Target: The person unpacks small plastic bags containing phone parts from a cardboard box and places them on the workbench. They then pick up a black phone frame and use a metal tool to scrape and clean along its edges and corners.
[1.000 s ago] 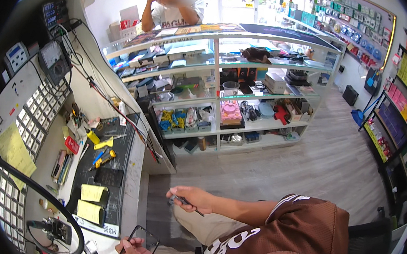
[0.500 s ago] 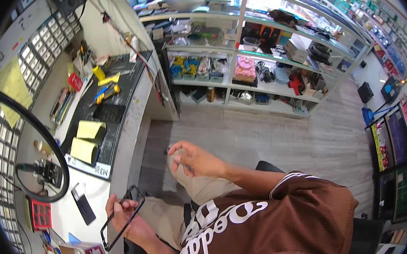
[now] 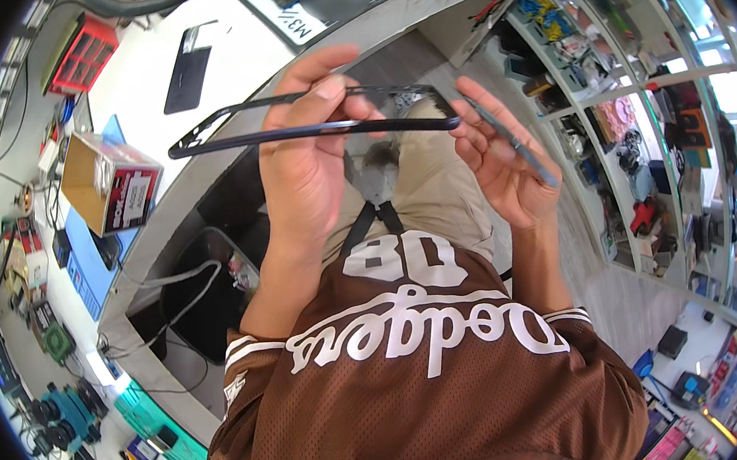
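Left hand (image 3: pixel 304 161) gripping black frame (image 3: pixel 236 140), long axis crosswise — right end beside right hand (image 3: pixel 510 183), which holds grey tool (image 3: pixel 510 138).

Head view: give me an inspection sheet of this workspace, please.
Surface: white bench top, at the left.
Job's things: thin black rectangular frame; slim grey tool.
Clutter: red drawer box, open cardboard box and flat dark panel on the bench.
Hands: left hand holds the frame; right hand holds the tool, close to the frame's end, contact unclear.
Cables: pale cable looping beside the bench.
Surroundings: grey floor, stocked display shelves at right.
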